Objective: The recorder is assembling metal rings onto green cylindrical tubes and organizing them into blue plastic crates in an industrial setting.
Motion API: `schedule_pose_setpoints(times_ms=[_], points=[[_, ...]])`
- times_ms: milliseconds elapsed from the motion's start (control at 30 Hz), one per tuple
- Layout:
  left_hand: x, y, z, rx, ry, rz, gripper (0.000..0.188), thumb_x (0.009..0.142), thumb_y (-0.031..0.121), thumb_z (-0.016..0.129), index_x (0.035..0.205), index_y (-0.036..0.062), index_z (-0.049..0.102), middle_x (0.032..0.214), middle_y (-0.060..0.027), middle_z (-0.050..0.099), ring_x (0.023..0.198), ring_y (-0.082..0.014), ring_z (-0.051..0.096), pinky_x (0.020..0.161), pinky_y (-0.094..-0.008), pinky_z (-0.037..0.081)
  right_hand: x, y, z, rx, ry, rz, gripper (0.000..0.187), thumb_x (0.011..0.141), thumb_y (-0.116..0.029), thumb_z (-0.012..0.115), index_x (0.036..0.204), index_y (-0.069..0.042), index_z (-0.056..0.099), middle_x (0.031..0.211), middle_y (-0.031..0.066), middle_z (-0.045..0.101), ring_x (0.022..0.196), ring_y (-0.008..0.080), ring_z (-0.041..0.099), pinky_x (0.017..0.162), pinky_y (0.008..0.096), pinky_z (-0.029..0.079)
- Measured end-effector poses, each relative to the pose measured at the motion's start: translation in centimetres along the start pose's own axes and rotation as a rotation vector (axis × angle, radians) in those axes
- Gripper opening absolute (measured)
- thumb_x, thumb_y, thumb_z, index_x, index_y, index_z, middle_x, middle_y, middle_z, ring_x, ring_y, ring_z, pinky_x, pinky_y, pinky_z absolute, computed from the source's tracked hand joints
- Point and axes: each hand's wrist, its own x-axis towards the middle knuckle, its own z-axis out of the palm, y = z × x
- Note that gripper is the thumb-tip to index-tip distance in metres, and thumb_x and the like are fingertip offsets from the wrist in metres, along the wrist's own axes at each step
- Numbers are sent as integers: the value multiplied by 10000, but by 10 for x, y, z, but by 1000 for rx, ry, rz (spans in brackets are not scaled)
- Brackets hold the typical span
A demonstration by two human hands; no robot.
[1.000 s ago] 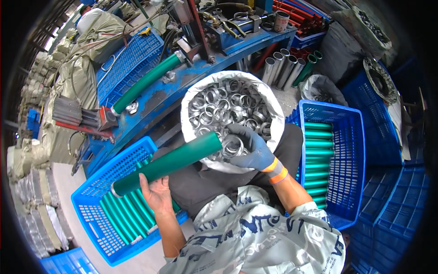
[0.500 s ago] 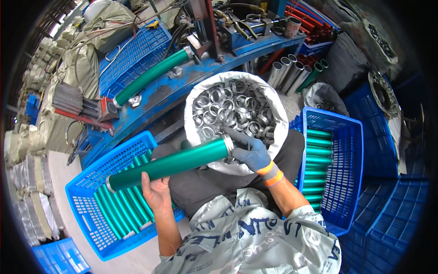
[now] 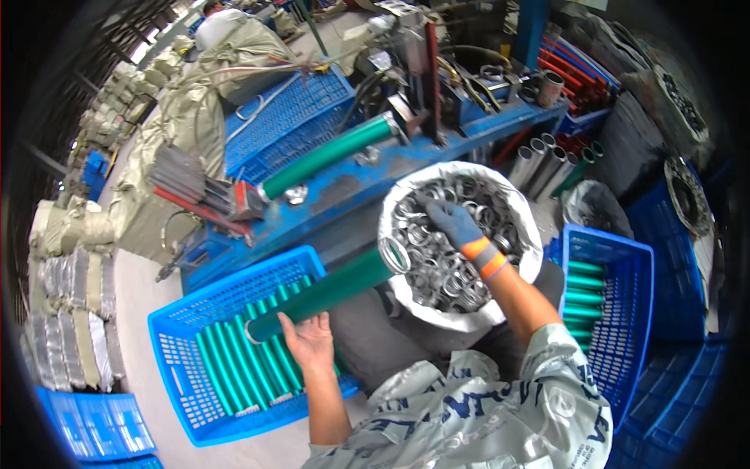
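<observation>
The left hand point(image 3: 312, 344) supports a green tube point(image 3: 328, 293) from below, its grip around the lower half, thumb on the near side. The tube slants from above the left blue basket point(image 3: 176, 367) up toward the white sack point(image 3: 494, 316), a silver collar point(image 3: 404, 266) at its upper end just beside the sack's rim. The gloved right hand point(image 3: 455, 224) is in among the metal rings point(image 3: 437, 273) — whether its grip has closed on one I cannot tell, the fingertips being lost among them.

Things crowd close. The left basket, with its row of green tubes point(image 3: 223, 367), lies partly behind the held one; the right blue basket point(image 3: 629, 336) holds more. The sack sits between the person's legs, and the right forearm point(image 3: 519, 293) crosses its near rim. Beyond it the blue tabletop point(image 3: 332, 213) closes off the far side — another green tube point(image 3: 328, 156) is set there between metal fixtures. Silver pipes point(image 3: 552, 168) stand at the tabletop's right end.
</observation>
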Motion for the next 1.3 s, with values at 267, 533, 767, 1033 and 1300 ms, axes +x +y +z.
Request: schedule_pose_setpoints(times_ms=[267, 533, 767, 1033, 1300], points=[[-6, 53, 2, -5, -56, 120, 387, 1160, 350, 723, 1387, 38, 715, 1436, -145, 749, 1379, -284, 695, 1167, -452, 600, 227, -72, 126, -1093, 66, -606, 760, 1036, -414, 768, 1712, -165, 525, 1674, 206, 592, 1530, 479, 561, 1274, 534, 461], [22, 41, -20, 47, -3, 43, 402, 1162, 403, 714, 1404, 81, 716, 1413, -98, 754, 1315, -262, 692, 1107, -441, 593, 284, -56, 97, -1612, 218, -578, 620, 917, -365, 830, 1501, -225, 676, 1383, 65, 755, 1444, 350, 624, 1258, 743, 361], [95, -9, 8, 227, -77, -58, 411, 1127, 254, 779, 1483, 78, 670, 1488, -70, 691, 1453, -261, 611, 1270, -495, 474, 96, -165, 87, -629, 309, -730, 698, 864, -228, 903, 1496, -34, 678, 1248, 194, 810, 1143, 274, 821, 981, 378, 644], [303, -94, 163, 305, -46, 1, 756, 1065, 426, 862, 1619, 28, 536, 1582, -220, 605, 1471, -381, 589, 1278, -529, 483, -137, -130, -33, -105, 615, -443, 574, 899, -128, 725, 1446, 30, 655, 1227, 72, 751, 1078, 165, 710, 979, 342, 591], [393, -115, 137, 431, 135, -82, 904, 998, 506, 910, 1645, 37, 488, 1605, -287, 570, 1521, -448, 581, 1281, -587, 491, -281, -87, -64, -75, 753, -302, 537, 885, -224, 765, 1358, 17, 684, 1098, 74, 752, 952, 173, 728, 835, 338, 611]])
